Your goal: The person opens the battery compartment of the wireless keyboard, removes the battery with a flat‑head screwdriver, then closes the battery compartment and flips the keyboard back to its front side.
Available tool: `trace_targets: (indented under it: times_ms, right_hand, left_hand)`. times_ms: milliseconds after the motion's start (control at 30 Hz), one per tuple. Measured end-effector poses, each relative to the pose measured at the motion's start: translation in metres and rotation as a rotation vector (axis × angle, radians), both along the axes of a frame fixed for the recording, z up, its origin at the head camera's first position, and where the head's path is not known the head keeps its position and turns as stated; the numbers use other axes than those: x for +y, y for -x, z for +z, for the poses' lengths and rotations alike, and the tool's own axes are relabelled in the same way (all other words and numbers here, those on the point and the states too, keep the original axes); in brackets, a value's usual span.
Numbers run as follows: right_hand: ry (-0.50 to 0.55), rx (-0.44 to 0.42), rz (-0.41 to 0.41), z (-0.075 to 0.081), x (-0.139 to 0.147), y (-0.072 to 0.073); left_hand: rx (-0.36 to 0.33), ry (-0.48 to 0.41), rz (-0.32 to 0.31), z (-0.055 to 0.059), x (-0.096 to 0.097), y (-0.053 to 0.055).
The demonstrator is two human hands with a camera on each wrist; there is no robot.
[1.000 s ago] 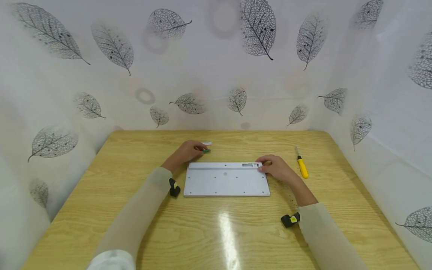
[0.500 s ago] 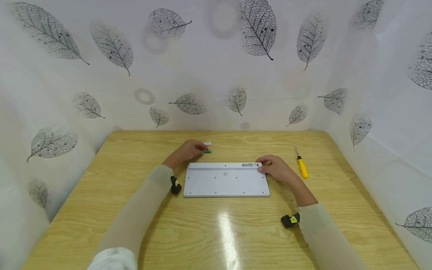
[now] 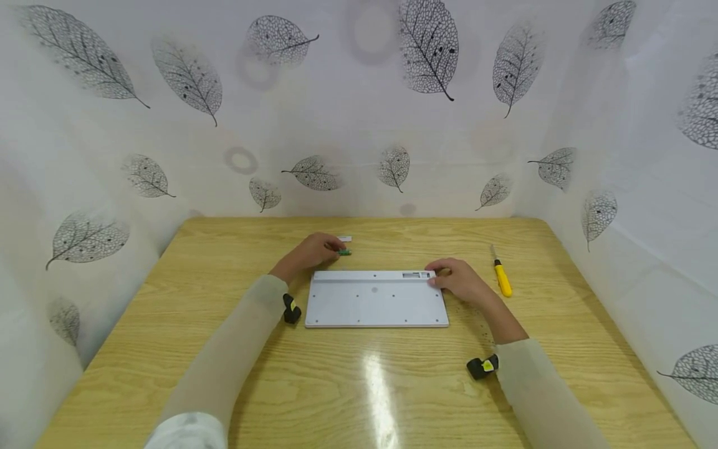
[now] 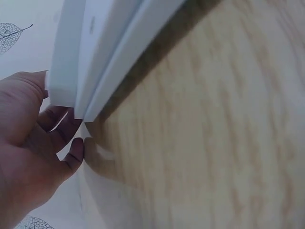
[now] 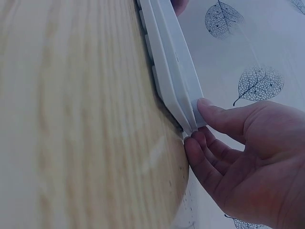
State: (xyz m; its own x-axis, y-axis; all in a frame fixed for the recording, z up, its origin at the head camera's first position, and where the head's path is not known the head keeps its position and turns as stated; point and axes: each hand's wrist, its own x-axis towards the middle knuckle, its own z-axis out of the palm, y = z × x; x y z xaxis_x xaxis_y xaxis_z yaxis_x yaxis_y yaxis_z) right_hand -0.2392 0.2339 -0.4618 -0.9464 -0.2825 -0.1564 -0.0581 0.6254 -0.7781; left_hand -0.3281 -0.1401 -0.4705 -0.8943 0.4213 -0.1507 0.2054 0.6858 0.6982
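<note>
A white keyboard (image 3: pixel 377 302) lies face down on the wooden table, small screws dotted over its back. At its back right an uncovered battery slot (image 3: pixel 411 274) shows. My left hand (image 3: pixel 315 251), just beyond the keyboard's back left corner, pinches a small green battery (image 3: pixel 344 252) between thumb and fingers. In the left wrist view the keyboard hides those fingertips. My right hand (image 3: pixel 457 279) grips the back right corner; in the right wrist view its thumb (image 5: pixel 212 110) lies on the back edge and its fingers (image 5: pixel 202 160) curl under the corner.
A small white strip-shaped cover (image 3: pixel 344 238) lies behind my left hand, partly hidden by it. To the right of my right hand lies a yellow-handled screwdriver (image 3: pixel 503 279). A leaf-patterned curtain (image 3: pixel 348 125) encloses the table's back and sides.
The left hand and the green battery shift very slightly toward the right and nearer to me. My right hand and the keyboard stay as they were.
</note>
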Motion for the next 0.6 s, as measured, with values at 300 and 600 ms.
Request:
trace_targets:
  times_ms: [300, 600]
  right_hand:
    - [-0.001, -0.006, -0.006, 0.001, 0.001, 0.000]
    - [0.004, 0.001, -0.004, -0.002, 0.001, 0.001]
  left_hand:
    - [-0.006, -0.011, 0.053, 0.007, 0.002, 0.009]
    - [0.039, -0.032, 0.037, 0.012, 0.004, 0.031]
